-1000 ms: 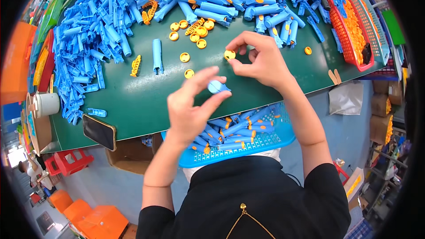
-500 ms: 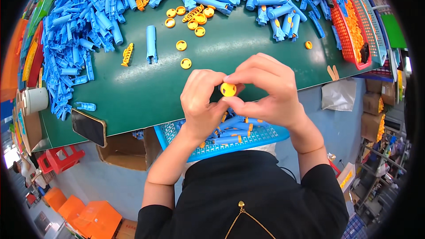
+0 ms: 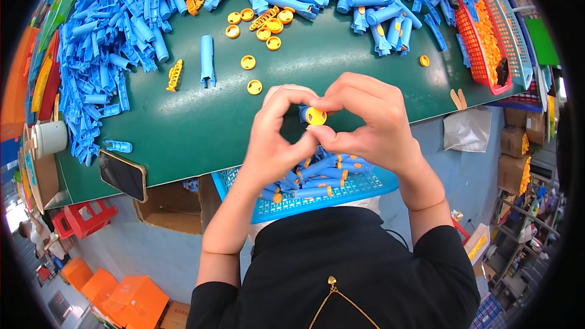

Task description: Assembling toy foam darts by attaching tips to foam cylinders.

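Note:
In front of my chest, both hands hold one small piece end-on: a blue plastic tube (image 3: 303, 113) with a round yellow cap (image 3: 315, 116) facing up at its end. My left hand (image 3: 274, 131) curls around its left side, thumb below and fingers above. From the right, my right hand (image 3: 372, 116) pinches the cap's edge between thumb and fingertips. Most of the tube is hidden behind the cap and fingers. Beyond my hands, loose yellow caps (image 3: 254, 87) lie on the green table (image 3: 177, 140), near a single blue tube (image 3: 207, 61) and an orange ribbed strip (image 3: 175, 75).
Heaps of blue parts (image 3: 103, 55) cover the table's left and far side. A red basket of orange pieces (image 3: 481, 42) stands at the right. Below my hands sits a blue basket (image 3: 286, 207) holding capped tubes. A phone (image 3: 122, 175) leans at the near left edge.
The piece has risen slightly and shows more of its blue side. My left fingers have loosened into a wider curve and shifted up a little; my right hand keeps its pinch.

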Available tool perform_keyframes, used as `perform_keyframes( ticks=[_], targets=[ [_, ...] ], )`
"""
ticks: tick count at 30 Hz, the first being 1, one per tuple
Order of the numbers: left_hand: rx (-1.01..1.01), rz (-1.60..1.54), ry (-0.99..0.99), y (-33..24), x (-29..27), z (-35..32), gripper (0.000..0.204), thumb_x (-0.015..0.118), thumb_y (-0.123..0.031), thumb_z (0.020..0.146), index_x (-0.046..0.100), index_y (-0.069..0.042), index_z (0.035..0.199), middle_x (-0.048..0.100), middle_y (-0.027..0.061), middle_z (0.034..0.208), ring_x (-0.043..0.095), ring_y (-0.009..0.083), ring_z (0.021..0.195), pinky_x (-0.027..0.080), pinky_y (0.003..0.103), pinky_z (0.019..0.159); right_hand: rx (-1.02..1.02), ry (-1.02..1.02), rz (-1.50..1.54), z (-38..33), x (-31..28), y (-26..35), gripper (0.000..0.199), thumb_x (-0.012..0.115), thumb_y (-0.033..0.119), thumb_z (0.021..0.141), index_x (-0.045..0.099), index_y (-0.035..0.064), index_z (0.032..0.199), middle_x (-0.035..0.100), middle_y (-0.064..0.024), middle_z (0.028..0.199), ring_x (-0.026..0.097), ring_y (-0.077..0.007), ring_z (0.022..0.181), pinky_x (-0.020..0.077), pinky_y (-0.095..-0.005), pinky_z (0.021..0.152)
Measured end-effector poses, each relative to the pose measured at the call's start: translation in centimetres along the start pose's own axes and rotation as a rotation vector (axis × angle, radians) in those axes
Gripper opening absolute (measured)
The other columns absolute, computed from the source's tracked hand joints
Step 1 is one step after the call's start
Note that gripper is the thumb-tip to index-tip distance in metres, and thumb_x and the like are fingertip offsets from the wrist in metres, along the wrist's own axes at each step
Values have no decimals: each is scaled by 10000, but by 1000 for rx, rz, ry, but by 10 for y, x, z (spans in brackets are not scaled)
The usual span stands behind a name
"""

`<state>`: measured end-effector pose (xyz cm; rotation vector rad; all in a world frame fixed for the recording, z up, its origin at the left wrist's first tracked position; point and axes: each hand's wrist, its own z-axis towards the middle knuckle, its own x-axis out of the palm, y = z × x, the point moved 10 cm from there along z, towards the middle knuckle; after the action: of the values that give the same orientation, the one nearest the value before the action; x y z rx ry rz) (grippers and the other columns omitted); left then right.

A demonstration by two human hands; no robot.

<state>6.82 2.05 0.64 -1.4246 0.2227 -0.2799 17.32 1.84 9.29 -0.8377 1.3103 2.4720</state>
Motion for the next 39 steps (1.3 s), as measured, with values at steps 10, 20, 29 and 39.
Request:
perform_keyframes(
  ticks=[10, 20, 29, 39],
  targets=[
    [-134, -194, 214, 3, 26, 7, 469, 361, -437, 918, 495, 11, 951, 502, 86, 884, 491, 150, 858, 408, 286, 822, 15, -1, 35, 2, 2, -7, 217, 769, 15, 616, 633, 4, 786, 594, -67, 692, 550, -185, 617, 437, -283, 565],
    [-133, -176, 162, -3, 27, 8, 416, 408, -407, 943, 520, -7, 928, 483, 43, 848, 459, 120, 815, 374, 269, 748, -53, 130, 181, -4, 9, -22, 238, 794, 54, 670, 694, 14, 883, 608, -48, 699, 562, -184, 652, 430, -276, 599],
    [149, 240, 200, -25, 52, -49, 335, 454, -294, 933, 545, -15, 772, 550, 114, 727, 525, 289, 695, 423, 390, 643, 62, 22, -205, 52, 35, -67, 194, 710, 220, 820, 683, 62, 929, 617, -78, 785, 615, -245, 704, 478, -343, 624],
    [311, 1061, -375, -88, -111, 121, 287, 511, -254, 953, 588, -2, 841, 629, 182, 767, 606, 375, 723, 453, 469, 640, 359, 41, -82, 50, 27, -101, 201, 691, 192, 763, 690, -9, 760, 656, -97, 651, 614, -160, 580, 484, -295, 584]
  ],
)
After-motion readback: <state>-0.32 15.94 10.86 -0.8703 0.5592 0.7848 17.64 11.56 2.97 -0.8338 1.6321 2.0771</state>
